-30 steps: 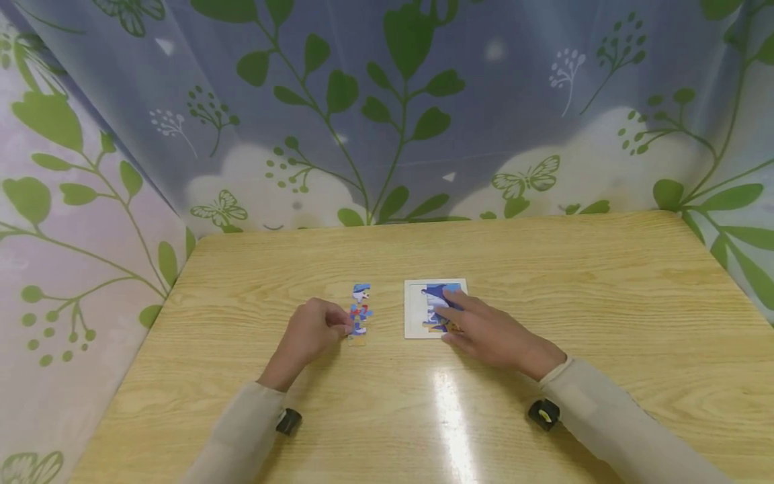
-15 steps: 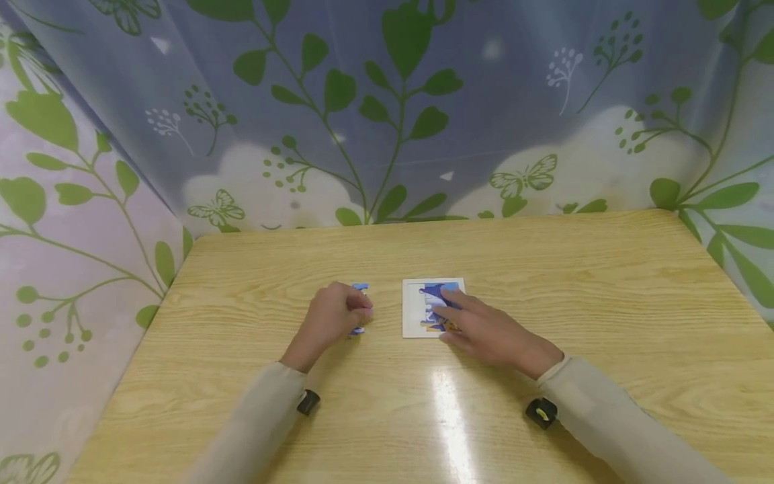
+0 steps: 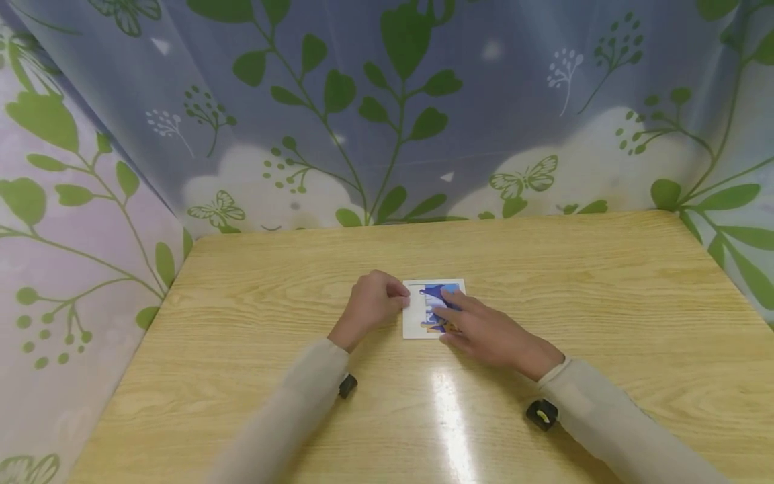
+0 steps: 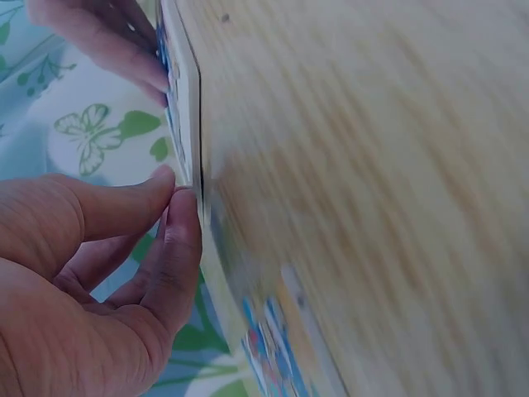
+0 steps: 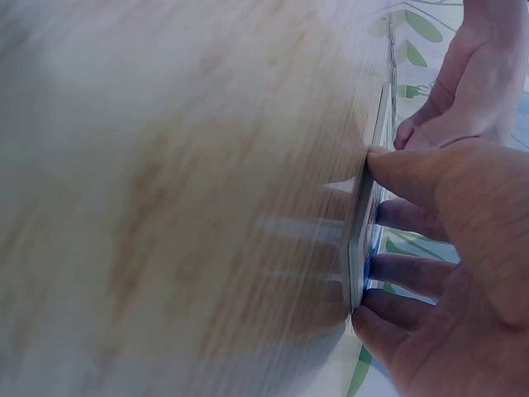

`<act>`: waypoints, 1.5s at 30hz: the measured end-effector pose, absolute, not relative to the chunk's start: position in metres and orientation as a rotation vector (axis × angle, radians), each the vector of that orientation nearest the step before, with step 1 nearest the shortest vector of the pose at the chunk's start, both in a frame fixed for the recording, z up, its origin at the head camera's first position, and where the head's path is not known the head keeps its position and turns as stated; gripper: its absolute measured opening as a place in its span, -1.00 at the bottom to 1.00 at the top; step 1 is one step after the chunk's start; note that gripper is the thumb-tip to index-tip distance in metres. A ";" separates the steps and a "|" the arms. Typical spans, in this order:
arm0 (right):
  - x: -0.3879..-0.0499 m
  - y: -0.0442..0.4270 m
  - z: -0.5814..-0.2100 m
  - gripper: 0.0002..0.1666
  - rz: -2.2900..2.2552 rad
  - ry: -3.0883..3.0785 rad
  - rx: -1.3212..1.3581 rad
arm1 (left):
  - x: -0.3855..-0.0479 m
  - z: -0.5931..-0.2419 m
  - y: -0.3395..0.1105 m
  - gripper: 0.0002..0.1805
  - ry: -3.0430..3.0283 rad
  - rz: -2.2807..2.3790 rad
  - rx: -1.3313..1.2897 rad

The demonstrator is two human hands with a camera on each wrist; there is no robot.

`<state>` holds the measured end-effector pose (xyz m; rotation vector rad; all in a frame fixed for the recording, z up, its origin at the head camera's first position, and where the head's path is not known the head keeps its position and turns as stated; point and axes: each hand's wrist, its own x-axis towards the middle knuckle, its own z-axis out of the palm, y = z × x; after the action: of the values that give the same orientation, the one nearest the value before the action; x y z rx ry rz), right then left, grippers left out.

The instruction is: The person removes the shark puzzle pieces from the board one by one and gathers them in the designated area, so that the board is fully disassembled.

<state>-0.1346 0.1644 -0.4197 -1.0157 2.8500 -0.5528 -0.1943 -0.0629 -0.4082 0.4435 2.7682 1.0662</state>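
Observation:
A white square puzzle frame (image 3: pixel 414 326) lies on the table, its right part filled with blue and orange jigsaw pieces (image 3: pixel 434 299) and a bare strip along its left side. At that left edge, my left hand (image 3: pixel 370 304) pinches a small jigsaw piece between thumb and fingertips, nearly all of it hidden by them. My right hand (image 3: pixel 486 329) rests on the puzzle with its fingers extended. Its thumb (image 5: pixel 405 169) touches the frame's near edge. Loose jigsaw pieces (image 4: pixel 277 351) lie low in the left wrist view; in the head view my left hand and wrist cover them.
The wooden table (image 3: pixel 290 262) extends on all sides of the frame, with a streak of glare in front. A leaf-patterned curtain (image 3: pixel 338 134) hangs along the back and sides. A small black device (image 3: pixel 542 414) sits at the right wrist, a similar one at the left.
My left hand has moved right, from the column of loose jigsaw pieces to the frame's left edge, with a piece pinched. The right hand and frame have stayed in place.

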 end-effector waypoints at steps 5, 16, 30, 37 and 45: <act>-0.135 0.164 -0.419 -0.46 -0.547 2.842 -1.006 | -0.199 -0.410 -0.050 -0.91 2.748 1.050 0.425; -0.136 0.165 -0.422 -0.42 -0.547 2.845 -0.999 | -0.203 -0.410 -0.036 -0.92 2.751 1.018 0.346; -0.135 0.164 -0.420 -0.43 -0.554 2.840 -1.006 | -0.206 -0.411 -0.033 -0.95 2.750 1.043 0.264; -0.135 0.165 -0.420 -0.43 -0.534 2.847 -1.005 | -0.206 -0.408 -0.031 -0.95 2.699 1.102 0.181; -0.136 0.165 -0.419 -0.43 -0.545 2.830 -1.010 | -0.206 -0.410 -0.034 -0.95 2.698 1.163 0.187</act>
<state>-0.1358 0.1646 -0.4195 -1.0102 2.8296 -0.5449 -0.2058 -0.0344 -0.4097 0.1867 2.6981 1.1630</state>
